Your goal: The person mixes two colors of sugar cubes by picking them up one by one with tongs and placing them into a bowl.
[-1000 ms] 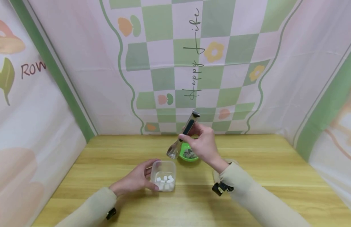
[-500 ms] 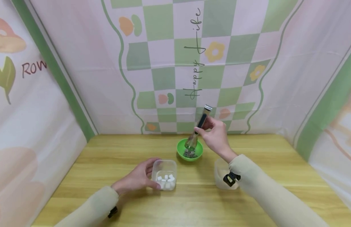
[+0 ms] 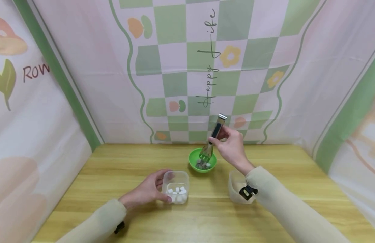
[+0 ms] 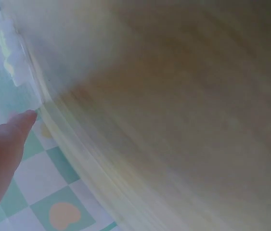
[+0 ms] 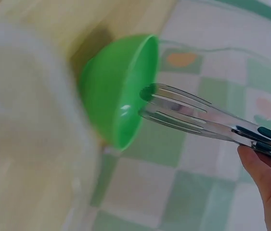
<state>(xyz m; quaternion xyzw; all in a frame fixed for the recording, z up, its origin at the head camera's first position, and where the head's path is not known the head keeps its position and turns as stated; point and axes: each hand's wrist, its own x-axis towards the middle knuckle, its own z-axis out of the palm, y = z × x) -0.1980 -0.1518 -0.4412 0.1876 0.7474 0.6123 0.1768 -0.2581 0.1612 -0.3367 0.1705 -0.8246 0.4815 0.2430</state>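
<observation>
Tongs [image 3: 217, 129] moved right to green bowl [image 3: 194, 157] — backdrop [image 3: 202, 84] reads "Happy Life", side cloth [image 3: 32, 114] "ROW" — pinched in right hand [image 3: 231, 147], tips [image 3: 205, 156] below grip, inside bowl, left hand [image 3: 147, 189] clasping clear tub [image 3: 175, 178].

Dark cursive lettering [image 3: 208, 52], turned on its side and reading "Happy Life" from bottom to top, stands on the checkered backdrop [image 3: 171, 59] above and behind the green bowl [image 3: 193, 157]; dark red capitals [image 3: 36, 73], "ROW", mark the fabric panel [image 3: 51, 135] left of the bowl.
</observation>
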